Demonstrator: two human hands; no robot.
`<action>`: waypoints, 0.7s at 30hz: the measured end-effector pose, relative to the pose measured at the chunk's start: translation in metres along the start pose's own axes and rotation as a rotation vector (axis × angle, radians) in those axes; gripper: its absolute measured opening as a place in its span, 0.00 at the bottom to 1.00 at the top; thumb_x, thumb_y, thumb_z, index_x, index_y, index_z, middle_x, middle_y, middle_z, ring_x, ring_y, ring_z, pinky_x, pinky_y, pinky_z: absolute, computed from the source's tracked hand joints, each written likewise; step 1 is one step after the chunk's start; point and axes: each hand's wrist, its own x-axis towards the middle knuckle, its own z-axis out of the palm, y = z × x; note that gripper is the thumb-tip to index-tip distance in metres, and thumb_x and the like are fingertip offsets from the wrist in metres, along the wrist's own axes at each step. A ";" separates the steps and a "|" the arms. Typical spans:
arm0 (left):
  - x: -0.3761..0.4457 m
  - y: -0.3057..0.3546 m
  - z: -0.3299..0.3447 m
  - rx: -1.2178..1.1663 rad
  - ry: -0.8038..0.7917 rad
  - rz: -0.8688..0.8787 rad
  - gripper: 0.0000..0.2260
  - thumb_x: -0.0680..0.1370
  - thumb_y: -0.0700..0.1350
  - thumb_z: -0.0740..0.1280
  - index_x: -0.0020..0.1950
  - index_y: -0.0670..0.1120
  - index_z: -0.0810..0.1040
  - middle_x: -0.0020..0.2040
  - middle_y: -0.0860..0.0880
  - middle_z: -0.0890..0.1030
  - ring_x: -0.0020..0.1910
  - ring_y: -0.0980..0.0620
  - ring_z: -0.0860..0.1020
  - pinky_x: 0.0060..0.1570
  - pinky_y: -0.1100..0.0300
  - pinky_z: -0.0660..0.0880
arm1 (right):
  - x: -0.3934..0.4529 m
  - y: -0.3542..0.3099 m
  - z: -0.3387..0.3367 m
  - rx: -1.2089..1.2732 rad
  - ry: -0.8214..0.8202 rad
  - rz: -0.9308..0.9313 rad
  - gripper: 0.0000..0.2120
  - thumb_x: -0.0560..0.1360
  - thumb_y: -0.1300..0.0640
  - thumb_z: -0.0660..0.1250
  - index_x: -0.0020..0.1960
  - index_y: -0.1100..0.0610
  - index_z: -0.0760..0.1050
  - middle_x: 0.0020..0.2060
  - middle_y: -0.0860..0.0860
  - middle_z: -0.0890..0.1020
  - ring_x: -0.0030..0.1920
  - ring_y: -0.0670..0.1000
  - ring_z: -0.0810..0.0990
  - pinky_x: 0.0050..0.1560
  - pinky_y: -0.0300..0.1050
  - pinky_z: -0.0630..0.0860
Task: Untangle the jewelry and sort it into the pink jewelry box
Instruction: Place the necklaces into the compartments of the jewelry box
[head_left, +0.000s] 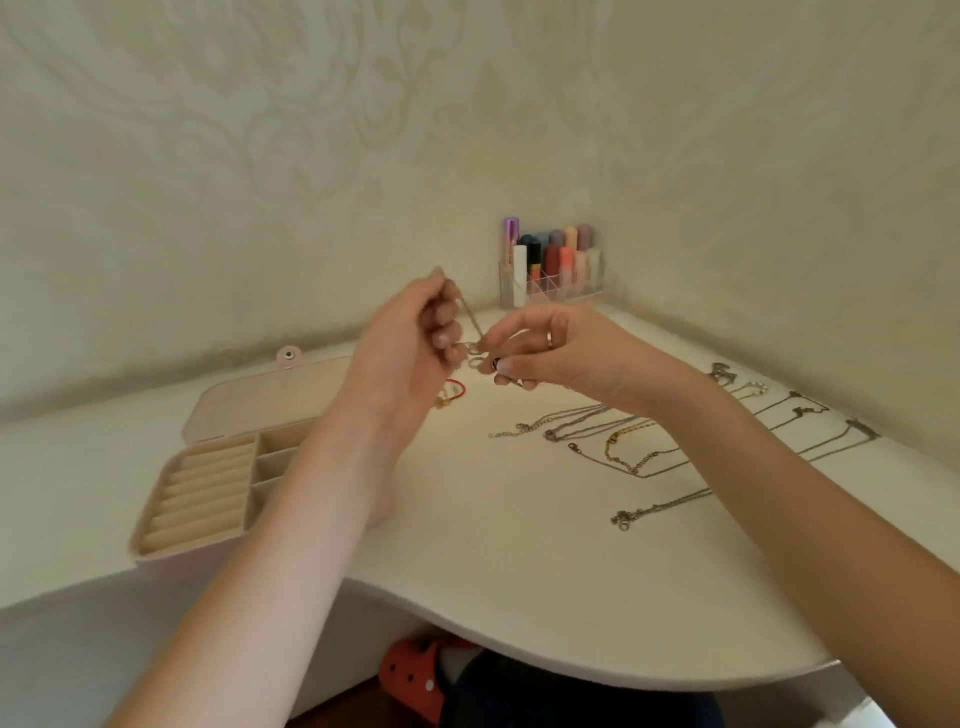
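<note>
Above the white table, my left hand (410, 338) and my right hand (550, 353) are raised close together, both pinching a thin chain with small rings (474, 343) strung between their fingertips. The chain runs up from the rings into my left fingers. The pink jewelry box (208, 488) lies open at the left, lid folded back, showing ring rolls and small compartments, partly hidden by my left forearm. Several necklaces (613, 441) lie laid out in rows on the table at the right. A red cord bracelet (453, 392) lies below my hands.
A clear organiser with lipsticks (553, 270) stands in the back corner against the wall. More pendants (724, 373) lie near the right wall. The table's curved front edge (519, 644) is close to me, with a red slipper (410, 675) on the floor below.
</note>
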 end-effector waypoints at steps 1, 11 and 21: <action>-0.002 0.011 -0.005 0.028 0.027 0.016 0.13 0.80 0.46 0.59 0.35 0.47 0.70 0.25 0.55 0.65 0.23 0.58 0.61 0.25 0.66 0.59 | 0.001 -0.003 0.006 -0.026 -0.029 -0.018 0.09 0.72 0.67 0.69 0.48 0.54 0.81 0.43 0.54 0.84 0.42 0.46 0.81 0.39 0.34 0.75; -0.062 0.041 -0.080 0.077 0.107 0.046 0.13 0.79 0.42 0.56 0.34 0.46 0.67 0.24 0.54 0.63 0.23 0.57 0.59 0.23 0.66 0.58 | 0.018 -0.032 0.093 -0.119 -0.204 -0.094 0.08 0.72 0.71 0.67 0.49 0.64 0.80 0.37 0.48 0.82 0.35 0.40 0.78 0.41 0.33 0.75; -0.094 0.032 -0.117 1.168 0.170 0.231 0.10 0.72 0.47 0.67 0.31 0.47 0.78 0.31 0.50 0.77 0.32 0.57 0.73 0.38 0.67 0.67 | 0.020 -0.034 0.115 -0.091 -0.166 -0.067 0.10 0.72 0.70 0.68 0.45 0.57 0.79 0.42 0.57 0.82 0.42 0.49 0.77 0.44 0.40 0.73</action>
